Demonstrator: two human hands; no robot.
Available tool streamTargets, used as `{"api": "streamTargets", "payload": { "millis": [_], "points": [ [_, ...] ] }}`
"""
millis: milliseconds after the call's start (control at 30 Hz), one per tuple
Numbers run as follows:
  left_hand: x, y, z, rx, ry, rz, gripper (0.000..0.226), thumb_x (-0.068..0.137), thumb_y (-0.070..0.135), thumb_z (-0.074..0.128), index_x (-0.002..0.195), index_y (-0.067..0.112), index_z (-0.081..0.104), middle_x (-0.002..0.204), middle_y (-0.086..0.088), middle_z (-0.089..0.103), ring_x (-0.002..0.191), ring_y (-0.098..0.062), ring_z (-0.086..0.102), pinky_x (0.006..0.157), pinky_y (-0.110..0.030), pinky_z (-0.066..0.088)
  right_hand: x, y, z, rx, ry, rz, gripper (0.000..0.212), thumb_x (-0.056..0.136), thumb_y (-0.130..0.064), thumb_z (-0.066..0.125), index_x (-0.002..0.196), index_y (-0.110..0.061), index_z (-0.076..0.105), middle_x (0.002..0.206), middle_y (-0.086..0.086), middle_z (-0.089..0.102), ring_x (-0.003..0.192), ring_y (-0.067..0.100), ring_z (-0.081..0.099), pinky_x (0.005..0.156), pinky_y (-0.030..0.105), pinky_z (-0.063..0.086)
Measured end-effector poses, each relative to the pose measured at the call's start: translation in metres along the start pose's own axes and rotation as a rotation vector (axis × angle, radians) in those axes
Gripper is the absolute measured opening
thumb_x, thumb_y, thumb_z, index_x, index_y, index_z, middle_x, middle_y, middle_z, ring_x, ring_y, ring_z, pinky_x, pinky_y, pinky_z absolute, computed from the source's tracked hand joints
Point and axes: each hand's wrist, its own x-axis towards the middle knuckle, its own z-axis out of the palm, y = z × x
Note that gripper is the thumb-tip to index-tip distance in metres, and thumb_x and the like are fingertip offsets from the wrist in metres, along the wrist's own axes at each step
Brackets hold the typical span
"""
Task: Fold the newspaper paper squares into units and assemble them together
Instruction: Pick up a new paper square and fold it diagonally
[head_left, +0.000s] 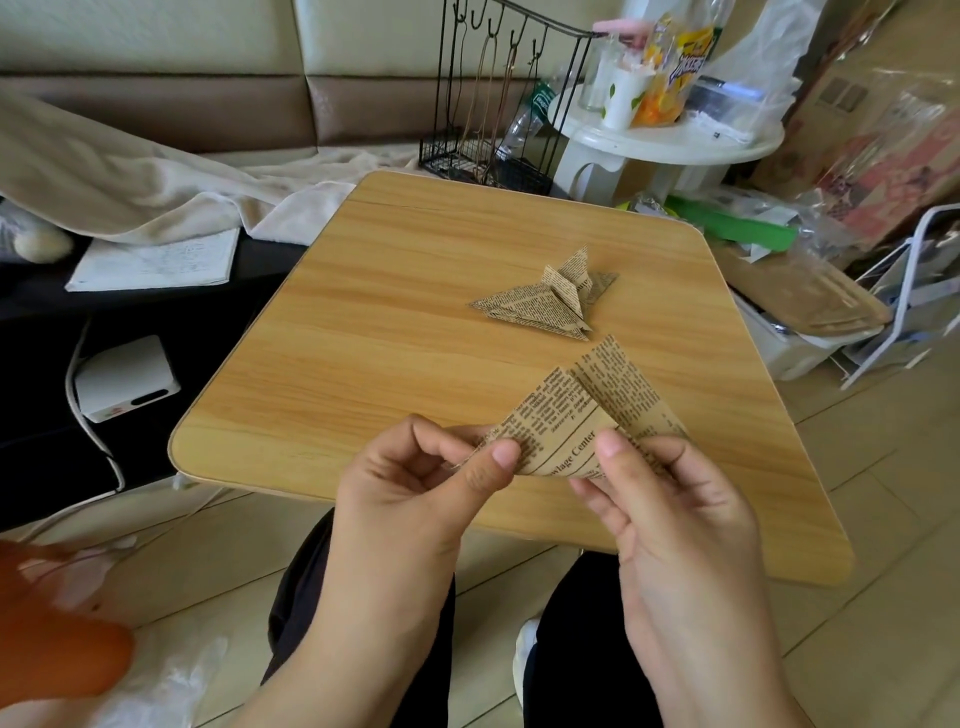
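A partly folded square of tan newspaper-print paper (582, 415) is held just above the near edge of the wooden table (363, 332). My left hand (415, 483) pinches its left corner between thumb and fingers. My right hand (670, 499) pinches its lower right part, thumb on top. Two flaps of the paper stand up and meet at a centre crease. Farther back on the table lies a folded newspaper unit (545, 304), with what looks like a second one partly under its right side.
A black wire rack (493, 104) stands at the table's far edge. To its right is a white round side table (670, 140) with cups and a snack bag. Clutter and a white frame (904, 301) crowd the right side. A white box (127, 376) and cable lie left.
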Motion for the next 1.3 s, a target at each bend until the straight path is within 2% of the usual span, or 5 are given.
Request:
{"api": "streamTargets", "payload": {
  "millis": [200,767,1000,1167,1300],
  "points": [
    [-0.003,0.001,0.007,-0.049,0.108,-0.047,0.031,0.055,0.012,0.073,0.080,0.013,0.054,0.067,-0.006,0.070,0.064,-0.014,0.067,0.062,-0.023,0.055,0.001,0.000,0.005,-0.027,0.088,-0.010,0.010,0.058,-0.020,0.072,0.061,-0.019,0.063,0.060,0.005,0.065,0.056,0.015,0.064,0.078,0.040,0.051],
    [-0.001,-0.001,0.008,0.006,0.120,-0.050,0.018,0.057,0.011,0.072,0.071,0.014,0.061,0.063,-0.004,0.066,0.061,-0.012,0.065,0.064,-0.024,0.057,-0.001,0.001,0.005,-0.102,0.097,-0.067,0.011,0.064,-0.018,0.075,0.065,-0.024,0.065,0.061,0.001,0.063,0.059,0.012,0.062,0.072,0.039,0.048],
    [0.000,-0.001,0.011,-0.008,0.150,-0.019,0.015,0.058,0.010,0.071,0.070,0.012,0.061,0.060,-0.001,0.064,0.058,-0.011,0.063,0.062,-0.021,0.055,0.002,0.005,0.001,-0.027,-0.005,0.059,0.094,0.048,-0.037,0.085,0.129,-0.048,0.040,0.127,-0.001,0.060,0.098,0.010,0.069,0.087,0.037,0.053],
    [-0.003,-0.002,0.013,-0.019,0.102,-0.044,0.015,0.058,0.009,0.071,0.070,0.013,0.064,0.062,-0.003,0.064,0.059,-0.012,0.063,0.061,-0.019,0.053,-0.003,0.005,0.007,0.076,-0.137,0.243,0.020,0.061,-0.027,0.077,0.082,-0.028,0.074,0.091,0.001,0.074,0.081,0.011,0.067,0.071,0.029,0.046],
    [-0.007,-0.002,0.009,-0.015,0.043,-0.062,0.017,0.060,0.010,0.071,0.076,0.012,0.065,0.065,-0.003,0.067,0.061,-0.012,0.063,0.064,-0.020,0.054,0.000,-0.002,0.012,0.213,-0.062,0.243,0.032,0.064,-0.007,0.078,0.090,-0.025,0.073,0.099,0.004,0.073,0.085,0.014,0.066,0.065,0.023,0.049]
  ]
}}
